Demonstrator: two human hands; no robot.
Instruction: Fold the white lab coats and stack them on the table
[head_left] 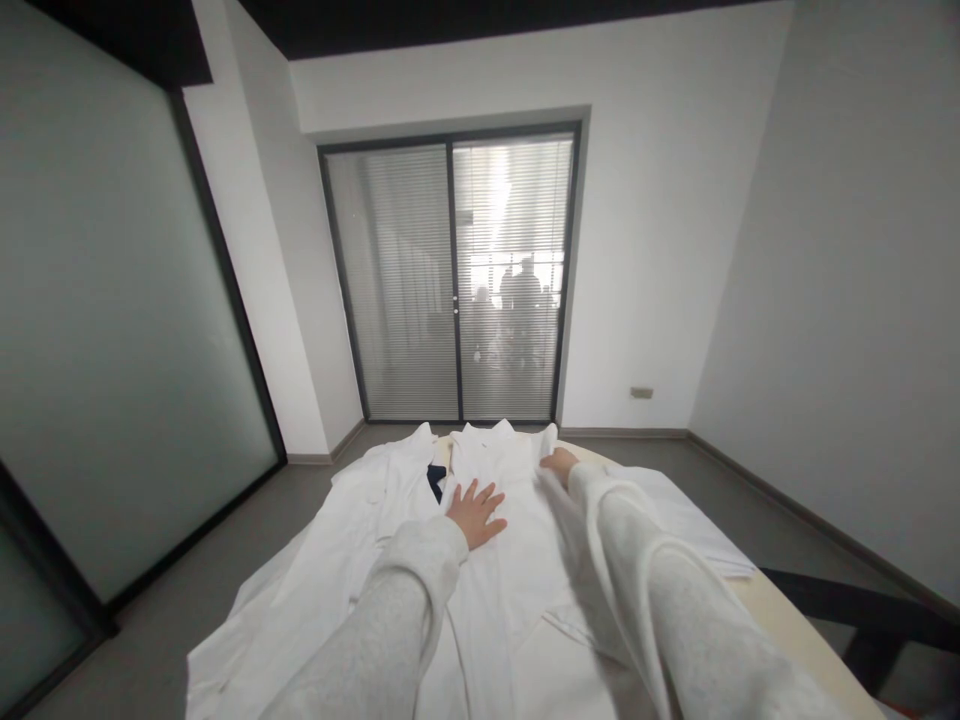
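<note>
A white collared shirt [517, 570] is spread over the table in front of me, its collar toward the far end. My left hand [478, 514] lies flat on the shirt's front, fingers spread. At the shirt's far right edge, my right hand [559, 465] has its fingers closed on the cloth near the shoulder. More white garments [330, 540] lie along the left side, with a small dark blue piece [436, 482] showing between them and the shirt. Beyond my right forearm is another folded white garment [675, 515].
The pale table [787, 620] shows its bare edge at the right, beside a black bar-like frame [862, 605]. A glass door with blinds [397, 290] stands in the far wall, with blurred figures of people behind it. A frosted glass panel [127, 300] borders the left.
</note>
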